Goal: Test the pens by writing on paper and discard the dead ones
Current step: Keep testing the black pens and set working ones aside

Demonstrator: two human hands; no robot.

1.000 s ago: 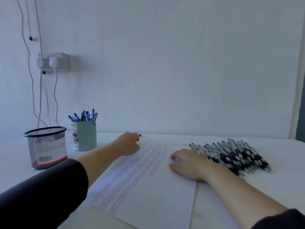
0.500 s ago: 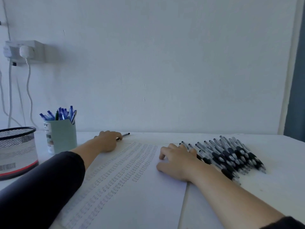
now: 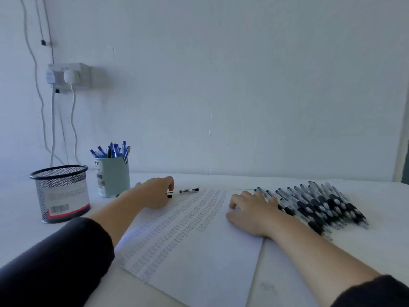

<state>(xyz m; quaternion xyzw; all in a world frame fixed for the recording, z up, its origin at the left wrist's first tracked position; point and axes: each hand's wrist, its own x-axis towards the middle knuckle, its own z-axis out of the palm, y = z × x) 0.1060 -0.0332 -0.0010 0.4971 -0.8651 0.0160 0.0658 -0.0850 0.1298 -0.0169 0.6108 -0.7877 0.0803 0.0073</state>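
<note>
A white sheet of paper [image 3: 199,251] covered in rows of small test marks lies in front of me. A black-and-white pen [image 3: 186,191] lies across its far edge. My left hand [image 3: 155,192] reaches over the paper's left corner, and its curled thumb and fingers pinch the pen's near end. My right hand [image 3: 252,212] rests flat on the paper's right edge, with its fingertips against a pile of several black-grip pens [image 3: 316,202] on the table.
A mint-green cup [image 3: 114,178] full of blue pens stands at the back left. A black mesh bin [image 3: 60,193] stands left of it. The white wall behind carries a socket with a plug [image 3: 70,76] and hanging cables.
More of the pen now sticks out to the right of my left hand than before. My right hand stays on the paper. The view swung right, then back left.
</note>
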